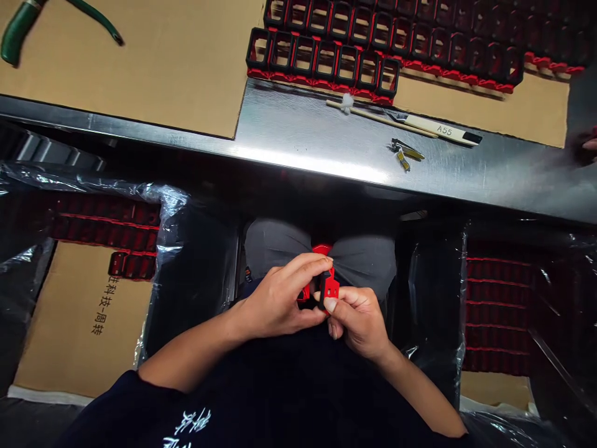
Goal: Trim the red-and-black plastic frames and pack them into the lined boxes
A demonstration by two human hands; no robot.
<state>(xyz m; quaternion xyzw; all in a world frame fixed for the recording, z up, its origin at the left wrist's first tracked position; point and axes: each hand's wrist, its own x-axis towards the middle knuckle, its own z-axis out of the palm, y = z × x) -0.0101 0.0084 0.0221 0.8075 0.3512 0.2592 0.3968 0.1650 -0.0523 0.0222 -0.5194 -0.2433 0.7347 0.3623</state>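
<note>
Over my lap, both hands are closed on a small red and black plastic frame (331,287). My left hand (280,298) grips it from the left, with fingertips on its top edge and the thumb at its lower edge. Thumb and index finger of my right hand (361,320) pinch its lower right side. More red and black shows in the left palm; whether it belongs to the same frame I cannot tell. Similar frames (324,59) stand in rows on cardboard at the back of the metal bench (289,137).
On the bench lie a wooden stick with white fluff (373,117), a white-handled knife (433,127) marked A55 and nail clippers (407,151). Green-handled pliers (21,31) rest on cardboard (140,68). Plastic-lined boxes with frames flank me, left (172,205) and right (461,298).
</note>
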